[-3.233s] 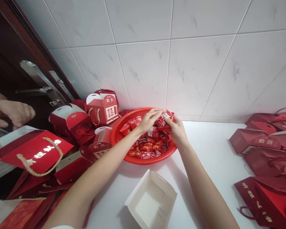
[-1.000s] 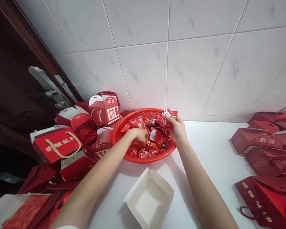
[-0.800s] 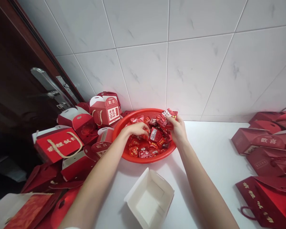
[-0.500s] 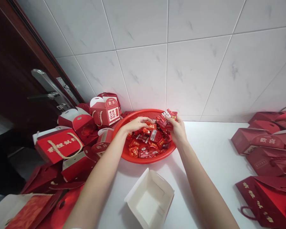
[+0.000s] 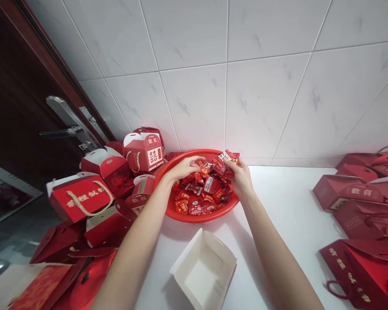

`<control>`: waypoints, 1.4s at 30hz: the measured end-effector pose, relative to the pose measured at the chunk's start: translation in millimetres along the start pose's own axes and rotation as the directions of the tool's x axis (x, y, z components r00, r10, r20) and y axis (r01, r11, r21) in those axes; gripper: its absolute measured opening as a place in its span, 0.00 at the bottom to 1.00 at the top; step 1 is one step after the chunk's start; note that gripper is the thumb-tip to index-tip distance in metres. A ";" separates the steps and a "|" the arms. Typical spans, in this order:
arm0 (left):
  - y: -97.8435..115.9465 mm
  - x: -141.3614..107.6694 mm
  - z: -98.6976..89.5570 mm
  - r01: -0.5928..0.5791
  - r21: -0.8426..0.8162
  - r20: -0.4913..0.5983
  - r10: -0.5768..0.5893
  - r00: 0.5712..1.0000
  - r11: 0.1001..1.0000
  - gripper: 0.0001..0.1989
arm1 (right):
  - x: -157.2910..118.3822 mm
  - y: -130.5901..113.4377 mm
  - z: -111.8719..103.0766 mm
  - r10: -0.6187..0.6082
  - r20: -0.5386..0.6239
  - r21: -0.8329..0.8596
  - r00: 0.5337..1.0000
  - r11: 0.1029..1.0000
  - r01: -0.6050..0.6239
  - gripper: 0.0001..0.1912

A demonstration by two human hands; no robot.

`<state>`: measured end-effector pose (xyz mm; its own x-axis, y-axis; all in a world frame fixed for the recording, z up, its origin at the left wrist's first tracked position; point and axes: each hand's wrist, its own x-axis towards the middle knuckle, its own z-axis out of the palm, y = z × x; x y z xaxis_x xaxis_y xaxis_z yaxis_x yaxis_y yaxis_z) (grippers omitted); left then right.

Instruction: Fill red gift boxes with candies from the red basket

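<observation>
A red plastic basket filled with red-wrapped candies stands against the tiled wall. My left hand reaches over its left side, fingers apart and curved above the candies, with nothing visibly held. Over the basket's right rim, my right hand is closed on several red candy packets, one with a white label. Nearer to me, between my forearms, an open box with a pale inside sits on the white table; nothing lies in it.
Red gift boxes, some with rope handles, are piled on the left. More red boxes line the right side. A dark door with a metal handle is at the upper left.
The view has shifted slightly. My left fingers have moved a little over the candies. My right hand still holds the packets in nearly the same place. A dark shape at the far left has gone.
</observation>
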<state>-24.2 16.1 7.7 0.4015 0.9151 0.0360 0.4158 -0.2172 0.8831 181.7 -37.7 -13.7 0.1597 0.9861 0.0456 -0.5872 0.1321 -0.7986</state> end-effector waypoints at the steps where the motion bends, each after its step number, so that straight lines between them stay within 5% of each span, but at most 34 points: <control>1: 0.4 -0.1 -0.4 0.000 0.004 0.011 0.000 1.000 1.000 0.24 | -0.3 -0.2 0.5 0.000 0.000 0.002 1.000 1.000 0.000 0.18; 10: 4.5 -0.2 1.2 -0.094 -0.048 -0.035 0.093 0.995 0.994 0.17 | -2.8 -3.2 2.3 0.026 0.004 -0.035 1.000 0.999 -0.026 0.20; 15: 9.5 -0.7 5.5 -0.065 -0.178 -0.104 0.047 0.993 0.982 0.19 | -4.3 -4.1 3.0 0.038 0.001 -0.055 0.999 0.998 -0.038 0.21; 23: 25.4 -9.0 6.6 -0.040 -0.469 -0.085 0.000 0.996 0.882 0.14 | -7.1 -3.2 4.8 0.014 0.048 -0.128 0.999 0.992 -0.008 0.22; 30: 33.3 -9.0 9.3 -0.170 -0.606 -0.178 0.076 0.981 0.777 0.17 | -8.0 -2.0 5.1 0.018 0.081 -0.154 0.997 0.988 -0.005 0.22; 37: 48.3 -13.4 24.6 -0.062 -0.475 -0.096 0.019 0.995 0.878 0.20 | -9.5 -4.0 5.2 -0.010 0.176 -0.103 0.984 0.994 0.028 0.23; 42: 58.6 -26.6 34.0 -0.056 -0.445 -0.180 -0.028 0.983 0.894 0.20 | -13.2 -7.0 6.2 0.034 0.281 -0.109 0.959 0.994 -0.003 0.25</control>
<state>17.2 -32.4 42.7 0.2363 0.9670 0.0950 -0.0138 -0.0944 0.9954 178.8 -51.0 -4.9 -0.0892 0.9786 0.1852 -0.4976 0.1173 -0.8594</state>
